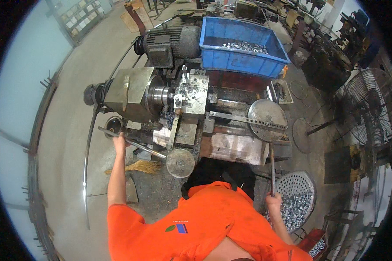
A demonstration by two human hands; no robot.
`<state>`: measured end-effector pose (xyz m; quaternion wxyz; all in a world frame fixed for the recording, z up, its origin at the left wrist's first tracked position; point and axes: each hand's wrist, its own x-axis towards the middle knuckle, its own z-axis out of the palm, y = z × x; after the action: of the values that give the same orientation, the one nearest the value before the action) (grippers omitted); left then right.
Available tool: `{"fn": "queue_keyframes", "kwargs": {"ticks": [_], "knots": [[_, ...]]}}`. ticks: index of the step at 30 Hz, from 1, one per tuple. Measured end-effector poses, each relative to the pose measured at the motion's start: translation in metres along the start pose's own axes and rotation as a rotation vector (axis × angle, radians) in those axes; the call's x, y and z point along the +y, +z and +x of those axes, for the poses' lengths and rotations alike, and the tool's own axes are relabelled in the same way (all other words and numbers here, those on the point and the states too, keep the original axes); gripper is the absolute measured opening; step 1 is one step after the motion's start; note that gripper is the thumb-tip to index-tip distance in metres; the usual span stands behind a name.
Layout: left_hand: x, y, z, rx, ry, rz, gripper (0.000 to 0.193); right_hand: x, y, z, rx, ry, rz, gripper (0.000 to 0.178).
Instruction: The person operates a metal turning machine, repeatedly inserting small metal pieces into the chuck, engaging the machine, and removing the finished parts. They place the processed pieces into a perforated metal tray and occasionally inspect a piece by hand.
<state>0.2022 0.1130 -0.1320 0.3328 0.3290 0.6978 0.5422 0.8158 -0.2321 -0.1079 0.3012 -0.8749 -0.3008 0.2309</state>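
My left hand (pixel 119 142) is closed around a long metal lever rod (pixel 143 148), which runs to a round metal disc (pixel 180 163) in front of me. My right hand (pixel 273 202) grips the lower end of an upright lever handle (pixel 272 167), joined to a larger round plate (pixel 268 119). A flat bar with a row of holes (pixel 235 116) links that plate to the machine's slide. Between the two levers, the metal tool block (pixel 194 95), speckled with chips, stands right of the spindle (pixel 161 95) of a small lathe. Any workpiece there is too small to make out.
A blue crate (pixel 244 61) with small metal parts stands behind the lathe, beside a motor (pixel 172 43). At my right is a perforated basin (pixel 307 209) full of metal parts. A straw brush (pixel 141 167) lies lower left; a fan (pixel 368 106) stands far right.
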Motion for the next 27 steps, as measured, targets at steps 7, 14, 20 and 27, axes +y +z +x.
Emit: {"fn": "queue_keyframes", "kwargs": {"ticks": [7, 14, 20, 27], "knots": [[0.030, 0.004, -0.019, -0.014, -0.097, 0.089, 0.026, 0.004, -0.012, 0.002, -0.084, -0.317, 0.053, 0.020], [0.046, -0.004, -0.031, -0.059, -0.138, 0.202, 0.031, 0.033, -0.073, 0.096, 0.141, -0.321, -0.519, 0.037], [0.027, 0.001, -0.019, -0.223, -0.131, 0.171, 0.037, 0.006, -0.102, 0.224, 0.449, -0.218, -0.837, 0.051], [-0.039, -0.059, -0.002, -0.150, -0.161, 0.210, 0.047, -0.044, -0.028, 0.154, 0.574, -0.600, -0.565, 0.071]]}}
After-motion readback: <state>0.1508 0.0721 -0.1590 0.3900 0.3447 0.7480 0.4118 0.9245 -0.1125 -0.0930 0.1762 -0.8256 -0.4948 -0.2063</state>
